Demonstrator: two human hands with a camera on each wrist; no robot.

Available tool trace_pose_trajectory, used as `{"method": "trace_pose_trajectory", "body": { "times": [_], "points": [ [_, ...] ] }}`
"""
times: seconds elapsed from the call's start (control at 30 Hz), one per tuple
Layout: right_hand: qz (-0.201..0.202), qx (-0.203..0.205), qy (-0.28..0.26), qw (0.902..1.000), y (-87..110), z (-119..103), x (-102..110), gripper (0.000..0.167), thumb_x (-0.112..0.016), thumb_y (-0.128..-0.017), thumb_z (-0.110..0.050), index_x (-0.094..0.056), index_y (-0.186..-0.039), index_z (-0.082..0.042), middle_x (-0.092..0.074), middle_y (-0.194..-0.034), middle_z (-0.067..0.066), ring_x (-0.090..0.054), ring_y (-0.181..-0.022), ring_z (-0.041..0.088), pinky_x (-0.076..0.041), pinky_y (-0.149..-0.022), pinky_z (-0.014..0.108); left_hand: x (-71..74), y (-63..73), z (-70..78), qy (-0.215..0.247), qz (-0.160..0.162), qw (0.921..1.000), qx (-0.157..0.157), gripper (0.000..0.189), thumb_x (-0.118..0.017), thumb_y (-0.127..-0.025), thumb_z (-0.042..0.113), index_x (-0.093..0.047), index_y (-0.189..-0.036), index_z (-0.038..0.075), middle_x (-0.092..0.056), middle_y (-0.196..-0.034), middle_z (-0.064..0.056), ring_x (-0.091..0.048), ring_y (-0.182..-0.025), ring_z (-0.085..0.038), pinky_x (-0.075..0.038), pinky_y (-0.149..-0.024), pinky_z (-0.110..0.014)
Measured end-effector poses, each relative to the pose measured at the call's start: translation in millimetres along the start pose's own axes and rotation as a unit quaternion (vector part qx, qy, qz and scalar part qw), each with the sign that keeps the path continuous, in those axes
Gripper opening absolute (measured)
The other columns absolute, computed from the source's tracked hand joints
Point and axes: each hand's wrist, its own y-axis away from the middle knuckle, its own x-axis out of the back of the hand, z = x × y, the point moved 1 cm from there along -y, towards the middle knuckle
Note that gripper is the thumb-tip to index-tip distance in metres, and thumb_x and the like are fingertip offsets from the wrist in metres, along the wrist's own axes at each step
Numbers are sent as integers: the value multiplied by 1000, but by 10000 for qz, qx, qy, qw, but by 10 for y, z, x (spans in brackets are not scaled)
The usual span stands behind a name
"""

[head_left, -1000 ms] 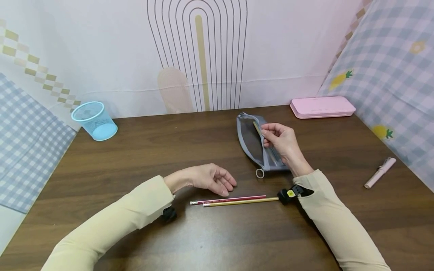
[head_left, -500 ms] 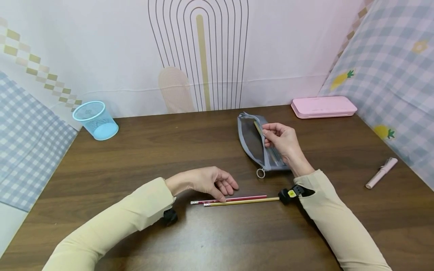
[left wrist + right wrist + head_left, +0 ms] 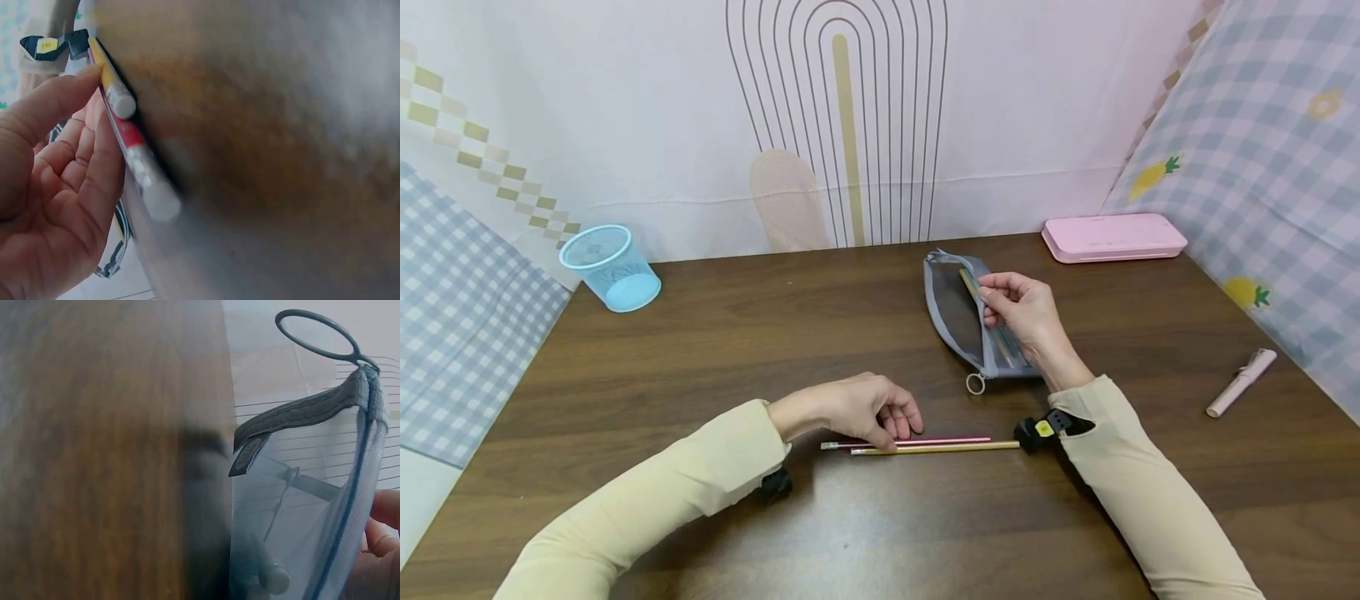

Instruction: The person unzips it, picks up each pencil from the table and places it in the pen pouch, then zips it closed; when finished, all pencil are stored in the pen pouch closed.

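My left hand (image 3: pixel 861 408) reaches over two pencils lying side by side on the table. Its thumb presses the yellow pencil (image 3: pixel 958 447) while the curled fingers lie along the red pencil (image 3: pixel 955 439), pinching the pair near their eraser ends. Both white erasers point at the camera in the left wrist view. Further back, my right hand (image 3: pixel 1024 315) pinches one zipper edge of a grey mesh pencil pouch (image 3: pixel 955 312), whose mouth gapes. A yellowish stick (image 3: pixel 967 282) shows inside the pouch. From its zipper hangs a ring pull (image 3: pixel 319 334).
A light blue mesh pen cup (image 3: pixel 613 267) stands at the back left. At the back right lies a pink case (image 3: pixel 1114 238), and a pale pink pen (image 3: pixel 1241 383) rests near the right edge of the wooden table (image 3: pixel 737 325). Printed cloths hang behind and beside it.
My left hand has come down onto the pencils, its thumb moving onto the yellow one; they have shifted slightly. The right hand and pouch stay in place.
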Motion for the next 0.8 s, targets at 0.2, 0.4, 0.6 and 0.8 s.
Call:
{"method": "trace_pose_trajectory", "body": {
  "times": [0.2, 0.4, 0.6, 0.8],
  "points": [
    [14, -21, -28, 10000, -4, 0, 8, 21, -58, -91, -1, -56, -109, 10, -55, -66, -5, -53, -55, 3, -52, -51, 15, 30, 17, 1, -108, -83, 9999, 67, 22, -72, -76, -2, -69, -96, 7, -66, -79, 1, -59, -70, -1, -50, -66, -14],
    [7, -59, -27, 10000, -11, -5, 12, 19, -58, -91, -1, -57, -107, 8, -55, -66, -5, -53, -55, 3, -52, -51, 15, 228, 74, -59, 846, -382, 9956, 89, 22, -66, -80, -6, -66, -102, -4, -67, -83, -3, -60, -75, -5, -52, -68, -17],
    [-7, -43, -1, 10000, -9, -6, 17, 20, -58, -91, -2, -56, -109, 9, -55, -66, -5, -53, -55, 3, -52, -52, 15, 482, 66, -139, 2323, 215, 9710, 528, 30, -61, -86, -3, -57, -116, -9, -66, -93, -7, -61, -83, -11, -54, -74, -23],
    [-2, -45, -103, 9999, 5, -6, 5, 17, -59, -90, -1, -58, -105, 7, -56, -65, -4, -54, -54, 3, -52, -51, 15, 579, -222, -173, 3768, 1127, 9170, 670, 39, -49, -94, -3, -42, -132, -13, -59, -120, -23, -64, -86, -9, -50, -95, -34]
  ]
}}
